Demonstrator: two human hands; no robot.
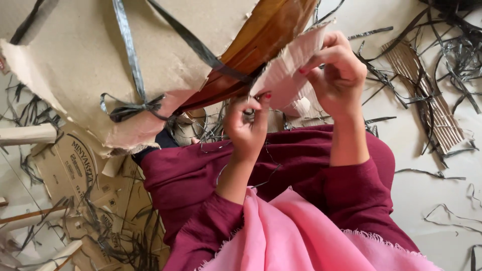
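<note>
My right hand [339, 75] pinches the upper edge of a torn, pale corrugated cardboard flap [286, 70]. My left hand [246, 125] grips the lower edge of the same flap with thumb and fingers, close to a dark plastic strap [201, 47]. The flap hangs off a bundle made of a large beige cardboard sheet [80, 55] and glossy brown sheets [261, 35]. Dark straps cross the bundle and are knotted at its left [135, 108]. Maroon sleeves and a pink cloth [301, 236] fill the bottom of the view.
A strip of corrugated cardboard [432, 95] lies on the pale floor at right among several loose dark strap pieces [457, 50]. Flattened printed cardboard [75, 165] and pale wooden sticks [27, 134] lie at left.
</note>
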